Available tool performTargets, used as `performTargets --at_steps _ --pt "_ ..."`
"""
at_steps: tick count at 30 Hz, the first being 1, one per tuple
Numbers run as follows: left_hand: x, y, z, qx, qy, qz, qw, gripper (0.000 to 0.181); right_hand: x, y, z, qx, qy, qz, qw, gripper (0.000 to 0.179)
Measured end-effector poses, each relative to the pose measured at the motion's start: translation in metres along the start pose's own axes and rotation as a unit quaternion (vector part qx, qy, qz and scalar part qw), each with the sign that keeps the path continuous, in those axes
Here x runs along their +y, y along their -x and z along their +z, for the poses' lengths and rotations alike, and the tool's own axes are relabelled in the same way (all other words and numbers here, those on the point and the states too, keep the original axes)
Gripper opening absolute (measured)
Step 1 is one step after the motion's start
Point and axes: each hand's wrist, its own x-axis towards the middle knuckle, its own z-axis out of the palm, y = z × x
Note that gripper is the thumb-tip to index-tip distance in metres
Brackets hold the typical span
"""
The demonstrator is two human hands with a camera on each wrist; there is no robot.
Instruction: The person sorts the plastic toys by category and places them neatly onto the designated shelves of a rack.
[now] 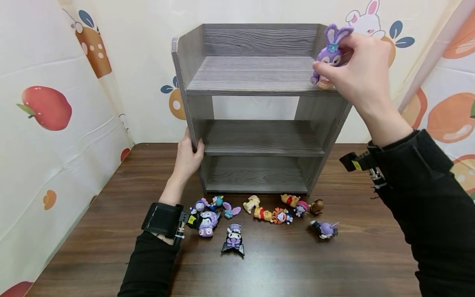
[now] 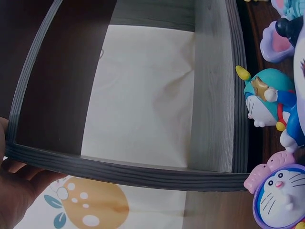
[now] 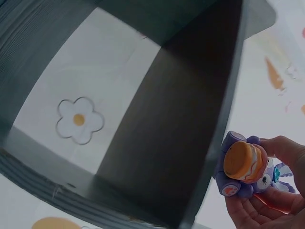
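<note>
A purple rabbit figurine (image 1: 329,55) with long ears and a blue flower is pinched between the thumb and fingers of my right hand (image 1: 365,68), at the right end of the grey shelf unit's (image 1: 256,74) top board. In the right wrist view the figurine (image 3: 245,164) shows its underside and an orange, cake-like piece, next to the side panel. My left hand (image 1: 188,156) grips the left side panel from outside, thumb at its front edge. In the left wrist view, fingers of the left hand (image 2: 21,191) curl behind that panel's edge.
Several small figurines lie on the brown table (image 1: 274,268) before the shelf: a purple-hooded one (image 1: 208,224), a black-and-purple one (image 1: 233,239), a yellow rabbit (image 1: 251,203), a yellow bear (image 1: 262,213) and a purple one (image 1: 325,229). A fruit-print curtain (image 1: 48,173) hangs at the left.
</note>
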Motion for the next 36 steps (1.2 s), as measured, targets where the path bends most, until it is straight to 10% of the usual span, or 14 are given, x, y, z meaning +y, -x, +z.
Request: performTargets --at_steps 36 --pt "0.0 0.001 0.003 -0.005 0.006 -0.004 1.0 0.041 0.014 -0.021 0.032 -0.009 0.074 0.092 0.993 0.04"
